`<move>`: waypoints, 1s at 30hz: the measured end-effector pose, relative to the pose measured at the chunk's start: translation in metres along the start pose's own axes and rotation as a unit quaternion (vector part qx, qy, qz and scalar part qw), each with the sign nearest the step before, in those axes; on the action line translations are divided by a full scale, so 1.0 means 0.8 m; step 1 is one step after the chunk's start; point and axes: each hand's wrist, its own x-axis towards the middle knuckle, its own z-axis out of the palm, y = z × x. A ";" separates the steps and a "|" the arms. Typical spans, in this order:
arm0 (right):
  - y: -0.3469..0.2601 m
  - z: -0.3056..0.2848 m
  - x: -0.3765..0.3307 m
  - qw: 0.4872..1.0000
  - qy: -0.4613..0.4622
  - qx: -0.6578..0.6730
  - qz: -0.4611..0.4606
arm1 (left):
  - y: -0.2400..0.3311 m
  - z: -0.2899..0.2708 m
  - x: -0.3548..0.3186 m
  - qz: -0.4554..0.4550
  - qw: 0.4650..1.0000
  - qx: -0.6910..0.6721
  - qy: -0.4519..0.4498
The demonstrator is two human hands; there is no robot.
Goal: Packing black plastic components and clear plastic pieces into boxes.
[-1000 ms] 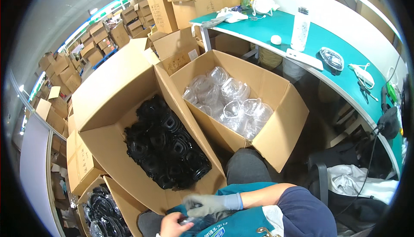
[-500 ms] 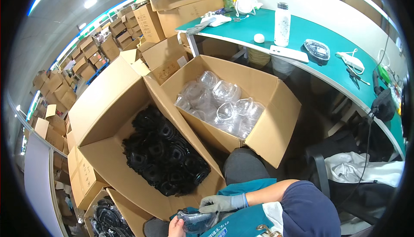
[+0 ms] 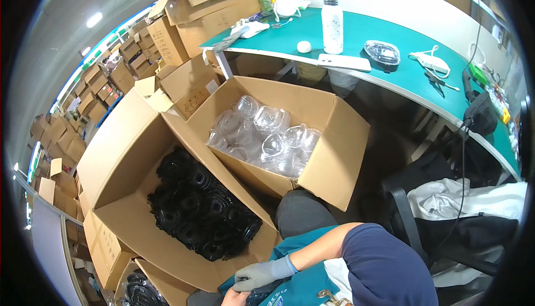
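At the lower edge, my right hand (image 3: 257, 276), in a grey glove, lies curled over a plastic container (image 3: 262, 293) with a black part and a clear part. My bare left hand (image 3: 236, 297) grips the same container from the left, its fingers touching the glove. Most of the container is hidden by my hands and my teal apron. Ahead and to the left, a large open carton (image 3: 120, 217) holds many nested black plastic pieces (image 3: 209, 205). Beyond it, another open carton (image 3: 340, 150) holds clear plastic shells (image 3: 271, 121).
A teal-topped desk (image 3: 356, 30) curves across the back, bearing a white bottle (image 3: 332, 27), a phone (image 3: 344, 62) and a clear-lidded black container (image 3: 382, 53). At right stands a chair (image 3: 404, 217) with a white garment. Another carton of wrapped black pieces (image 3: 143, 289) is at lower left.
My gloved right hand has come down and left over the container, hiding most of it, and now meets my left hand. The whole view has shifted, so the surroundings sit further left.
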 end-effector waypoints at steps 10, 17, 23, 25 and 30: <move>-0.008 -0.014 -0.017 0.994 -0.034 0.060 0.088 | 0.016 -0.018 -0.027 -0.111 0.987 0.100 -0.057; 0.010 -0.007 -0.025 0.986 -0.020 0.145 0.078 | -0.036 -0.015 -0.043 -0.053 0.977 0.207 0.004; 0.003 -0.020 -0.034 0.978 -0.063 0.188 0.063 | -0.042 -0.019 -0.044 -0.110 0.994 0.015 0.003; 0.006 -0.020 -0.037 0.975 -0.062 0.202 0.066 | -0.052 -0.026 -0.041 -0.091 0.996 0.021 -0.009; 0.025 -0.011 -0.040 0.968 -0.057 0.235 0.069 | -0.023 -0.008 -0.050 -0.035 0.995 0.097 0.013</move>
